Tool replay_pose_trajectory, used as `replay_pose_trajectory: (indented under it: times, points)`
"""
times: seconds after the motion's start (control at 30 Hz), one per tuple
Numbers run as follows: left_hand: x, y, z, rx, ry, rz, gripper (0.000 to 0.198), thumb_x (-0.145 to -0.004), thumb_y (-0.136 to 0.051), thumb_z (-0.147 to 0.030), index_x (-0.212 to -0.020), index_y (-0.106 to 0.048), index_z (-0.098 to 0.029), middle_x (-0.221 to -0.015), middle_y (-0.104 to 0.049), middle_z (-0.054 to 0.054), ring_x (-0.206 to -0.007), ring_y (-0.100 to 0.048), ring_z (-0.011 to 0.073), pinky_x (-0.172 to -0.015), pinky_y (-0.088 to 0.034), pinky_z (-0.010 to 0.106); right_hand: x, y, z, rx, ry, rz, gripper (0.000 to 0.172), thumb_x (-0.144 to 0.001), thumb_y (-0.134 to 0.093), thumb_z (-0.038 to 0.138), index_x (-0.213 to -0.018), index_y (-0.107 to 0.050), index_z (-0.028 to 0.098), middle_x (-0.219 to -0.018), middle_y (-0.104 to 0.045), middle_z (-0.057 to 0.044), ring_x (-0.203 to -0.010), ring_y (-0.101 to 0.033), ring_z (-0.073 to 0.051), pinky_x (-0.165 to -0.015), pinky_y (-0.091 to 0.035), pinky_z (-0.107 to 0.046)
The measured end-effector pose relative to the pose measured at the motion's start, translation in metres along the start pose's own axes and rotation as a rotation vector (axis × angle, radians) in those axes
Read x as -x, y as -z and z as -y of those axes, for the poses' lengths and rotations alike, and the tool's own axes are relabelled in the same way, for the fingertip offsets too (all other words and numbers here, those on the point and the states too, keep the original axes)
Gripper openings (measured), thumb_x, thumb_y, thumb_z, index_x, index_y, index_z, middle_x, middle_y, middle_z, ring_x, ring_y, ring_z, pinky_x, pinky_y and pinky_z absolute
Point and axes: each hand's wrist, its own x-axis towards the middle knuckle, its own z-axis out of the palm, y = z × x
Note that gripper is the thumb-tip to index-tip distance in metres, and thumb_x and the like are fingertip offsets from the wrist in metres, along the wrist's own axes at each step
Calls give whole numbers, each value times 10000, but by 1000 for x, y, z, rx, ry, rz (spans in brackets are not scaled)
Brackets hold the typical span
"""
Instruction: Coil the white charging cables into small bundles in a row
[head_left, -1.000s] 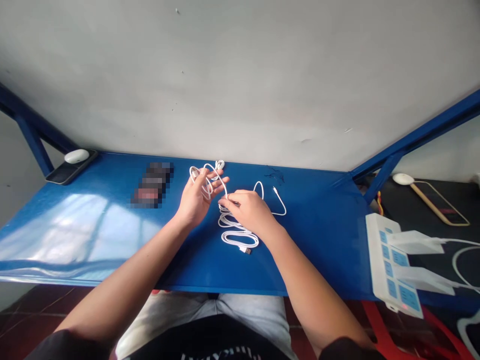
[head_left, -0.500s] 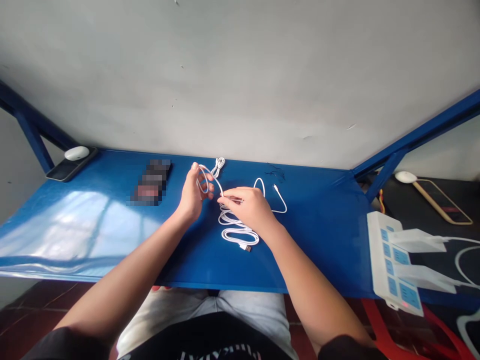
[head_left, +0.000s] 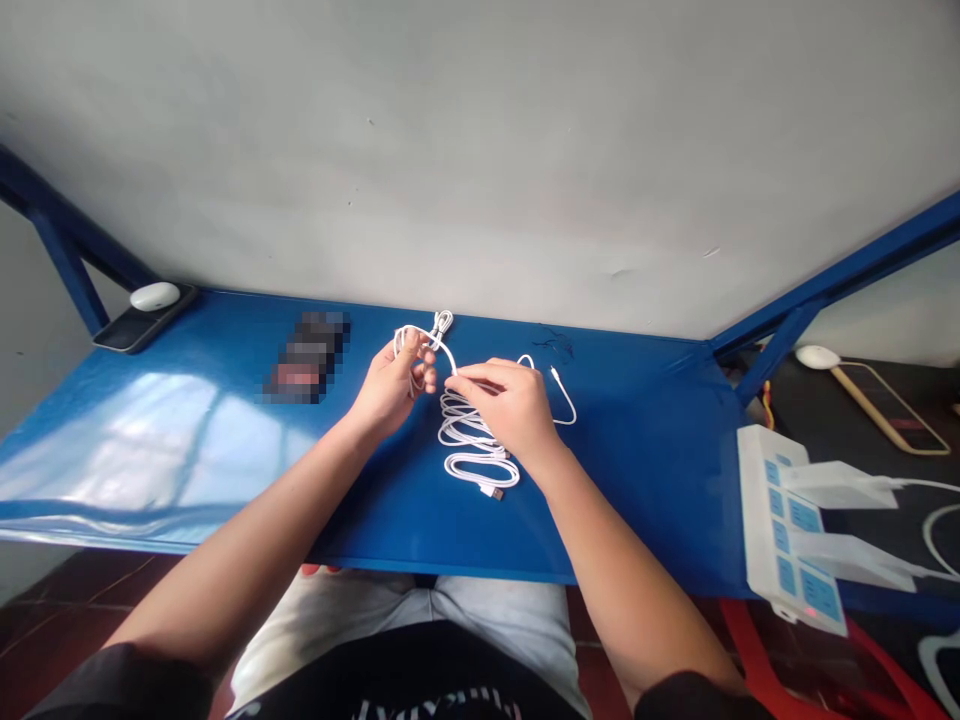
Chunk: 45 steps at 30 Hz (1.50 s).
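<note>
While I watch through the head camera, I see the blue bench spanning the view, a white power strip at its right edge. Above the bench, the left hand grips loops of white cable near its thumb and fingers; the right hand pinches the strand arcing across between them. Coiled cables lie beneath the right hand (one metal plug faces right), and a small bundle sits just beyond the left fingertips.
</note>
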Motion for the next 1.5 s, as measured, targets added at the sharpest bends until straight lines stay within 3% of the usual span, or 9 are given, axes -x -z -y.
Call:
replay_pose_trajectory:
  times: [0.1, 0.2, 0.4, 0.57, 0.73, 0.93, 1.13, 1.3, 1.5]
  points:
    - [-1, -1, 2, 153, 22, -20, 469, -758, -838, -517, -988, -621, -171, -635, -483, -69, -471, -432, 40, -427, -341, 174, 5, -6, 2, 102, -14, 114, 165, -935, -687, 310, -831, -786, 230, -710, -697, -12, -661, -591, -150, -643, -417, -274]
    - [-2, -3, 4, 251, -10, -71, 510, -707, -891, -469, -1015, -632, -155, -624, -478, -73, -541, -499, 55, -517, -417, 182, 7, -10, 5, 210, -74, 192, 310, -1002, -578, 361, -776, -738, 221, -686, -691, -16, -653, -596, -154, -641, -383, -271]
    - [5, -15, 4, 218, -26, -161, 460, -734, -873, -469, -896, -558, -176, -976, -683, 41, -875, -699, 151, -765, -553, 276, 9, -16, 14, 295, -170, 313, 381, -1050, -475, 378, -762, -667, 218, -736, -724, -42, -667, -653, -173, -639, -372, -274]
    - [11, -17, 2, 47, -143, -165, 500, -733, -864, -484, -852, -457, -219, -714, -576, -62, -525, -537, 72, -567, -498, 253, 12, -19, 11, 289, -205, 314, 223, -989, -591, 448, -971, -694, 252, -816, -760, -49, -754, -707, -222, -598, -381, -284]
    - [9, -12, 2, -22, -255, -242, 525, -721, -873, -470, -851, -419, -241, -617, -493, -99, -479, -484, 67, -540, -471, 238, 13, -18, 8, 191, -103, 270, 48, -954, -640, 291, -960, -665, 252, -926, -752, -35, -812, -687, -196, -675, -438, -279]
    - [7, -13, -6, 155, -157, -172, 521, -769, -770, -642, -808, -464, -222, -682, -529, -42, -548, -550, 88, -586, -511, 271, 10, -11, 6, 83, -85, 210, 222, -1024, -490, 296, -928, -679, 232, -783, -703, -6, -739, -649, -164, -670, -425, -260]
    - [11, -16, -5, 89, -118, -94, 491, -739, -848, -528, -802, -481, -208, -677, -561, -44, -606, -609, 89, -601, -518, 229, 12, -20, 8, 125, -102, 329, 232, -1017, -485, 273, -885, -670, 224, -772, -710, -22, -708, -646, -170, -665, -429, -266]
    - [16, -17, -2, -13, -149, -71, 465, -716, -876, -482, -812, -510, -212, -554, -527, -78, -394, -427, 50, -420, -370, 208, 13, -22, 14, 195, -92, 361, 232, -1013, -494, 260, -904, -695, 220, -782, -732, -45, -680, -646, -179, -624, -403, -277]
    - [14, -16, -8, 2, -139, -135, 540, -780, -741, -673, -735, -457, -216, -480, -333, -96, -388, -308, 51, -408, -286, 222, 9, -14, 4, 308, -104, 313, 263, -943, -661, 414, -760, -719, 234, -695, -724, -32, -656, -644, -187, -687, -434, -309]
